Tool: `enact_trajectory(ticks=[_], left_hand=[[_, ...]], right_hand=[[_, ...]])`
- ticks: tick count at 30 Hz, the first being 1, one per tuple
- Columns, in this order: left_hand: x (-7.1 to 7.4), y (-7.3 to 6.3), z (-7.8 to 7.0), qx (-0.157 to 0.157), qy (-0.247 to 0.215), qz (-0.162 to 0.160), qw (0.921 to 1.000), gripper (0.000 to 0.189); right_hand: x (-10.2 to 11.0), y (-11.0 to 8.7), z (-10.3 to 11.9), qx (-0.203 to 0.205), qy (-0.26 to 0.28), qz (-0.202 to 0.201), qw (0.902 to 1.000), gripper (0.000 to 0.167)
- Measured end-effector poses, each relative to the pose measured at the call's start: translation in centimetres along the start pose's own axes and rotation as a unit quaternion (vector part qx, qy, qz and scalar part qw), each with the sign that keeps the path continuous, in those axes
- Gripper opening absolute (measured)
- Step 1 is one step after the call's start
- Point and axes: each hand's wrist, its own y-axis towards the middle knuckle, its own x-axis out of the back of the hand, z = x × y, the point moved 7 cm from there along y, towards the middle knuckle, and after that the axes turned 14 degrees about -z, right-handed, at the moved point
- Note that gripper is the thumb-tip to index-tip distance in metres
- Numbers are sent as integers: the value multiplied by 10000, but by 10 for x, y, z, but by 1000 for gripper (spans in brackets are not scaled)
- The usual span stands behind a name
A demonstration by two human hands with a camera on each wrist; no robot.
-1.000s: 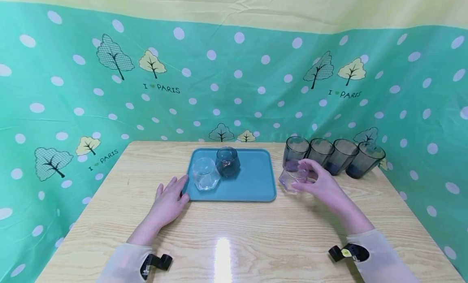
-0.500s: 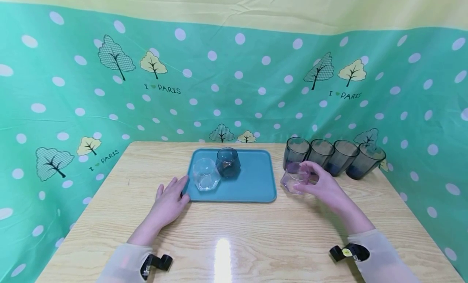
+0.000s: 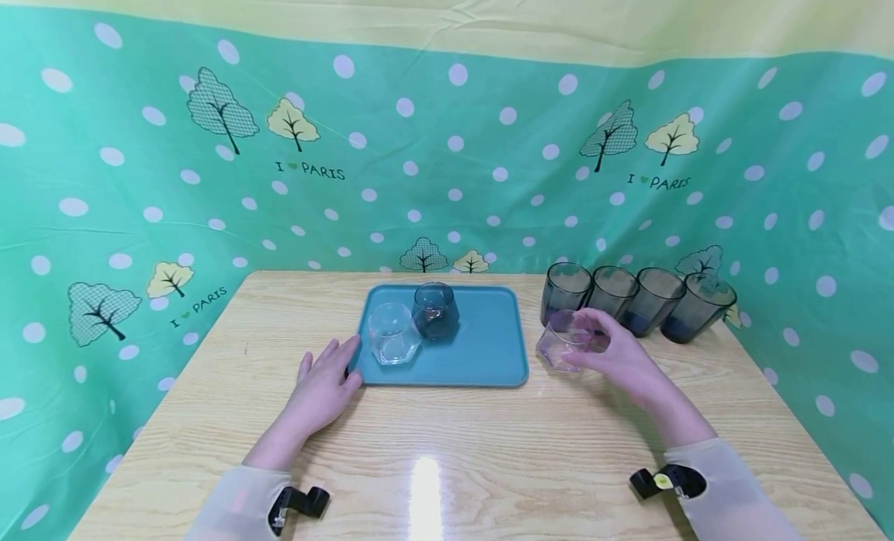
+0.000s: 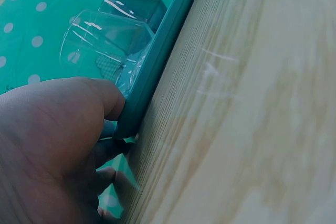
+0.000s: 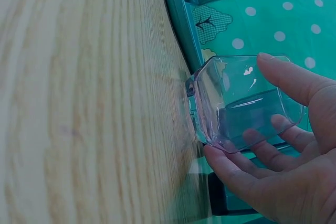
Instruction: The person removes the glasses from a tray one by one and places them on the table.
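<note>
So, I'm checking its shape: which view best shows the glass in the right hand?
The right wrist view: the glass looks largest there, its walls and angular base visible, though the right hand covers part. The head view shows it smaller, beside the tray, also partly covered. The left wrist view doesn't show it.

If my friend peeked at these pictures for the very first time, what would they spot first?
Probably the bright green cloth with pale dots and trees, hanging behind the light wooden table. Next, the blue rectangular tray, bearing a clear glass and a smoky grey glass. Right of it, the person's right hand holds a clear, pinkish glass near four tall dark glasses.
</note>
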Motion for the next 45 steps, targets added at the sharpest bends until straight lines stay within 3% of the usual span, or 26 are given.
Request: enact_trajectory(ticks=[35, 45], left_hand=[[-1, -1, 3, 24, -22, 5, 10000, 65], [-1, -1, 2, -1, 15, 1, 10000, 65]], right_hand=[[-2, 1, 2, -215, 125, 159, 9996, 87], [19, 1, 21, 87, 231, -259, 9994, 99]])
